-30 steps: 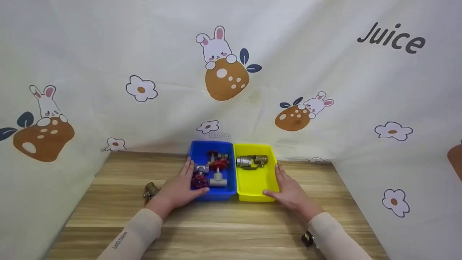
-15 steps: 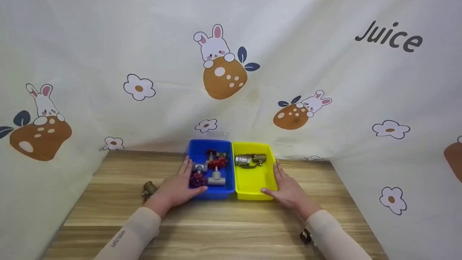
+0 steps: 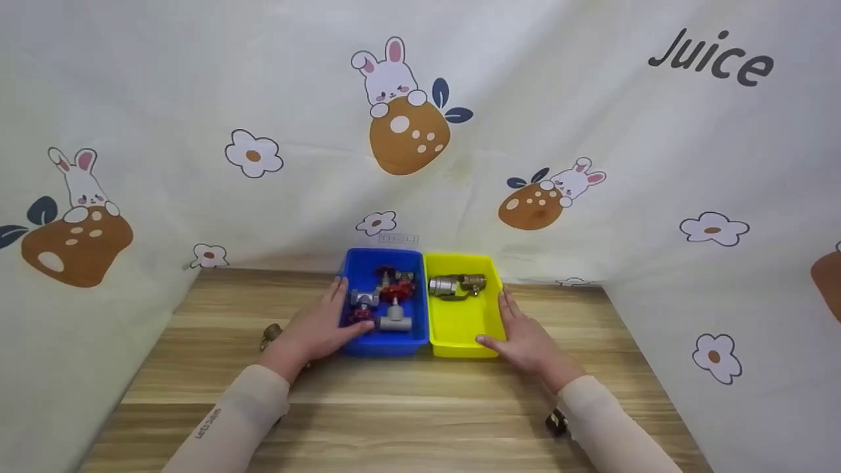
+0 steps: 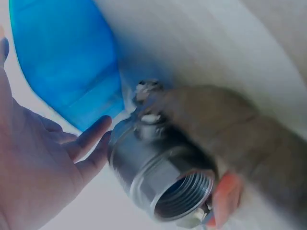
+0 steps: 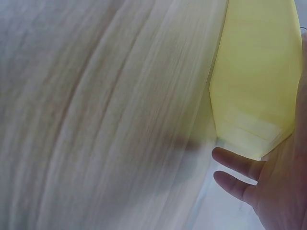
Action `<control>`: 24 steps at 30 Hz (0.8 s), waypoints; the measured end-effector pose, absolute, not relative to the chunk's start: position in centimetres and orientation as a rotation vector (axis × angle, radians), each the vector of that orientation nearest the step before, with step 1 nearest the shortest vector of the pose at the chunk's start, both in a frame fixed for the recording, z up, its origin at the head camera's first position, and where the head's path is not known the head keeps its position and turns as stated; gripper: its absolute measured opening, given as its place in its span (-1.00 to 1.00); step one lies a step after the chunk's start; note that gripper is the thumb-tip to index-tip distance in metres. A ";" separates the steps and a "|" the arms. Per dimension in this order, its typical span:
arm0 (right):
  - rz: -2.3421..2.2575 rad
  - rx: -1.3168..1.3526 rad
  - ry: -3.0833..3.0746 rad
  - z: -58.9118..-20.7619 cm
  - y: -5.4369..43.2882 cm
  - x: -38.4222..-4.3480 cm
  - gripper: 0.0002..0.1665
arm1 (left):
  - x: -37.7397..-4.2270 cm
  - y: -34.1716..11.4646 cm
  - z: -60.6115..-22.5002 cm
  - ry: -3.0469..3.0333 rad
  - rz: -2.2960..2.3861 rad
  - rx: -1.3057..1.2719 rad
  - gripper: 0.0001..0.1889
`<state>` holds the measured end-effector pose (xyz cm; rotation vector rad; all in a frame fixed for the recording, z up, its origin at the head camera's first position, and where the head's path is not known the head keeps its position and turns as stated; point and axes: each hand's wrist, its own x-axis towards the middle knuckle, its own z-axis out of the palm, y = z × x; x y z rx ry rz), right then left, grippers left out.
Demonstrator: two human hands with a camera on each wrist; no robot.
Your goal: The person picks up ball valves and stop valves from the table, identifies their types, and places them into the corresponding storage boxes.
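Side by side in the head view stand a blue bin (image 3: 394, 350) and a yellow bin (image 3: 460, 332). My left hand (image 3: 315, 328) lies along the blue bin's left side, its fingers straight and its thumb reaching over the near rim. On the yellow bin's right side rests my right hand (image 3: 529, 338), likewise straight-fingered, thumb at the near corner. The blue bin contains several valves, including one with a red handwheel (image 3: 396, 291) and a grey tee-shaped body (image 3: 395, 322). A silver ball valve (image 3: 443, 285) and a brass valve (image 3: 473, 282) lie in the yellow bin's far end.
A brass valve (image 3: 271, 333) lies on the wooden table (image 3: 420, 414), partly hidden by my left hand. Close to the left wrist camera is a threaded metal ball valve (image 4: 158, 158). A printed cloth (image 3: 295, 210) hangs behind the bins.
My left hand has shifted slightly away from me along the blue bin, its thumb now farther over the rim. The view has tilted a little; my right hand and both bins otherwise stay put.
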<state>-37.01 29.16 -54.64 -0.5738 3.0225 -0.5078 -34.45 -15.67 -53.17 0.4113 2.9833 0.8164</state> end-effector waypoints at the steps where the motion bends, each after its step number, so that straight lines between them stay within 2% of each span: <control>1: -0.510 -0.567 3.020 -54.6 29.1 -37.0 0.38 | -34.5 -15.9 -52.8 2.991 0.832 0.416 0.19; 8: -0.538 -0.520 3.006 -54.5 29.1 -37.0 0.34 | -33.7 -18.3 -50.5 3.050 0.852 0.413 -0.21; 11: -0.551 -0.509 2.993 -54.5 29.0 -37.0 0.32 | -33.0 -19.5 -50.0 3.057 0.849 0.404 -0.31; 24: -0.576 -0.507 2.991 -54.8 28.9 -36.9 0.31 | -30.6 -23.0 -50.8 2.987 0.874 0.405 -0.37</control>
